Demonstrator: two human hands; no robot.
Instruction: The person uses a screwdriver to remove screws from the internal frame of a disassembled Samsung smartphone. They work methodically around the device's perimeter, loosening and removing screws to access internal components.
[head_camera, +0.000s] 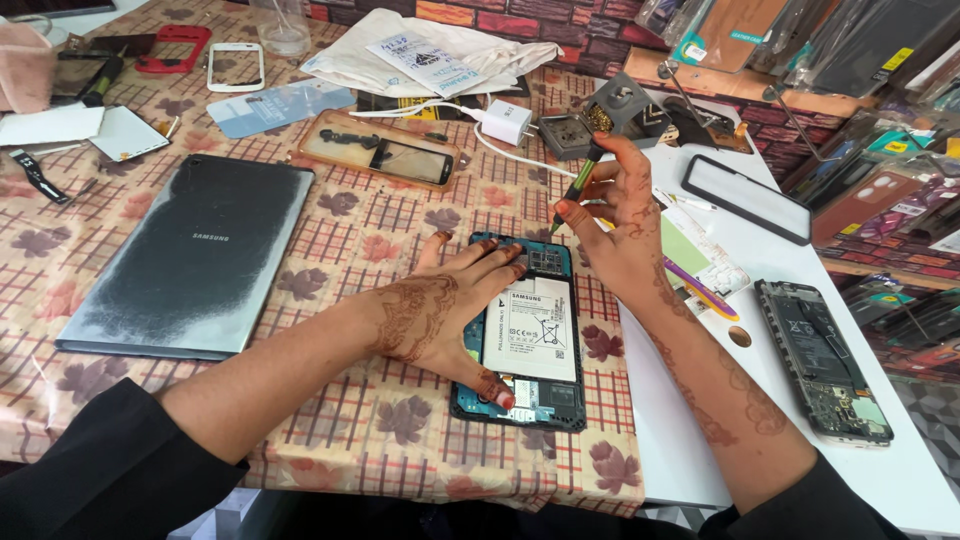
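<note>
Left hand (440, 315) lies flat, fingers spread, pinning the opened phone (522, 335) near the front edge of the checked tablecloth (340, 240); thumb hooks its lower edge. Right hand (620, 215) is pinched shut on a slim green-handled screwdriver (577, 187), tip just above the phone's top end. Best kept vertical, with light pressure, I'd judge. Glossy white battery (530, 328), teal frame, matte grey tablet (190, 255) to the left.

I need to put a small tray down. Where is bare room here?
Free: cloth between the grey tablet and the left hand; white top between the black-framed screen and the opened phone. The far edge is crowded with parts.
</note>
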